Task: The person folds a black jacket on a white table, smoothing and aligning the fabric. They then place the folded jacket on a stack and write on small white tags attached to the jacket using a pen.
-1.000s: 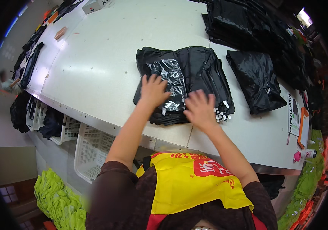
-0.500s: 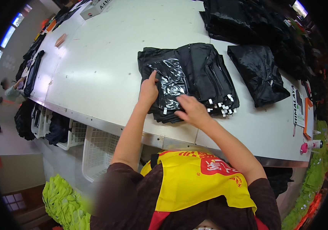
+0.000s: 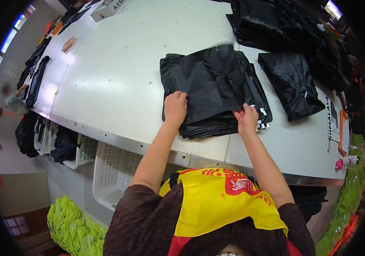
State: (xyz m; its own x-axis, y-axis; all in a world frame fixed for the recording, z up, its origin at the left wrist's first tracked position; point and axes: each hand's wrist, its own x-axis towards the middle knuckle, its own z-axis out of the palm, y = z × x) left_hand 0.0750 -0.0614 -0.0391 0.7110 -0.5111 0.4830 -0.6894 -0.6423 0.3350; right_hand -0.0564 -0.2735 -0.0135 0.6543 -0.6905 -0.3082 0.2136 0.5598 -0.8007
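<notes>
A folded black garment (image 3: 208, 81) lies on top of a stack of black garments (image 3: 210, 126) on the white table. At its left edge, my left hand (image 3: 175, 107) is closed with the fingers curled over the cloth. My right hand (image 3: 247, 120) pinches the garment's near right corner. Small white tags (image 3: 262, 118) stick out from the stack's right side, beside my right hand. The glossy clear patch is out of sight, and the lower layers are mostly covered.
To the right lies a separate black garment (image 3: 293, 83), with a large black pile (image 3: 272, 25) beyond it. An orange-edged item (image 3: 343, 132) and a pink-capped bottle (image 3: 349, 161) stand near the right edge. White plastic baskets (image 3: 114, 173) sit below the table's front edge.
The top garment has been turned over, so plain black cloth now covers the glossy patch and inner folds. Both hands have shifted right and closed on its edges.
</notes>
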